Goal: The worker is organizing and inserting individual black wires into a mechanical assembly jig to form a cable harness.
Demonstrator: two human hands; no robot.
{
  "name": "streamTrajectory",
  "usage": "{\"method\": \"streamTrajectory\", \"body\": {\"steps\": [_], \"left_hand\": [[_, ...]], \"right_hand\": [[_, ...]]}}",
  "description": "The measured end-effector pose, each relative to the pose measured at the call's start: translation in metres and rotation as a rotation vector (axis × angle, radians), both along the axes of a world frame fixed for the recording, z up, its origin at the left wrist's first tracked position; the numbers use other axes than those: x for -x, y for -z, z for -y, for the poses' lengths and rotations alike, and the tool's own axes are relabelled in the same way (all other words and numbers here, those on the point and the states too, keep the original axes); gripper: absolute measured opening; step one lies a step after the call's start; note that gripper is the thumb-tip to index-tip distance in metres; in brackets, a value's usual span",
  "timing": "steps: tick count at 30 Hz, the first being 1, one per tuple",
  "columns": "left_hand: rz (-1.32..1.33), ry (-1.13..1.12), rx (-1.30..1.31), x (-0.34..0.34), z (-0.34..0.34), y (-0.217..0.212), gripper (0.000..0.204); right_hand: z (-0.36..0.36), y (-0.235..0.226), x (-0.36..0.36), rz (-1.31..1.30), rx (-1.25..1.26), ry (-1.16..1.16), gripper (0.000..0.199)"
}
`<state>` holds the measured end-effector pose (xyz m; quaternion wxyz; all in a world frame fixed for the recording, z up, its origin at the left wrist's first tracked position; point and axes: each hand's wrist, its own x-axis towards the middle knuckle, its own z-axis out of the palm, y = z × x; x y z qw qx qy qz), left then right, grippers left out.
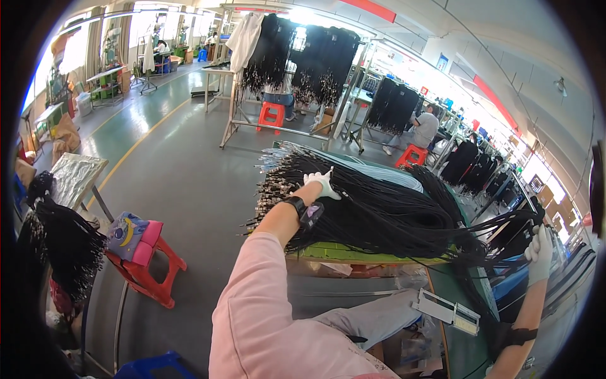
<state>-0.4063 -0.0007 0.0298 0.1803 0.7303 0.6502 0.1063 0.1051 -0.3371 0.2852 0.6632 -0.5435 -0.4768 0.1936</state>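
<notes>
A thick heap of black cables [391, 208] lies across the table in front of me, with metal-tipped connectors [271, 196] bunched at its left end. My left hand [323, 185], in a white glove, lies on the heap close to those ends, its fingers spread. Far to the right, my white-gloved right hand [538, 254] is closed on a bundle of black cables [499, 226] that stretches from the heap. Pale blue cables [372, 169] run along the heap's far side.
A red stool [148, 271] with cushions stands at left, near a hanging black cable bunch [60, 246]. Racks of black cables [325, 60] stand beyond the table. A seated person [426, 126] is at the back right. A white metal fixture [448, 311] lies near my leg.
</notes>
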Motion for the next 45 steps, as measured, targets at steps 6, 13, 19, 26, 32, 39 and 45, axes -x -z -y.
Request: {"method": "streamTrajectory", "body": {"steps": [6, 13, 19, 26, 32, 39, 45], "left_hand": [[-0.330, -0.060, -0.272, 0.012, 0.010, -0.056, 0.120], [0.827, 1.158, -0.450, -0.166, 0.103, -0.149, 0.131], [1.059, 1.776, 0.426, -0.265, 0.174, -0.147, 0.087], [0.755, 1.594, 1.122, -0.223, 0.198, -0.098, 0.051], [0.479, 1.323, 0.678, -0.175, 0.127, -0.080, 0.036], [0.134, 0.452, -0.631, -0.072, 0.025, -0.122, 0.033], [-0.276, 0.586, -0.709, -0.051, 0.011, -0.123, 0.030]], "right_hand": [[-0.001, -0.013, 0.037, 0.089, -0.035, -0.007, 0.027], [-0.002, -0.032, 0.134, 0.228, -0.054, -0.138, 0.030], [0.005, -0.053, 0.160, 0.216, -0.090, -0.189, 0.033], [0.014, -0.046, 0.101, 0.120, -0.081, -0.181, 0.027], [0.041, -0.027, -0.003, -0.089, -0.195, -0.111, 0.028], [0.095, 0.034, -0.069, -0.288, -0.245, 0.037, 0.028], [0.121, 0.119, -0.073, -0.399, -0.069, 0.142, 0.029]]}}
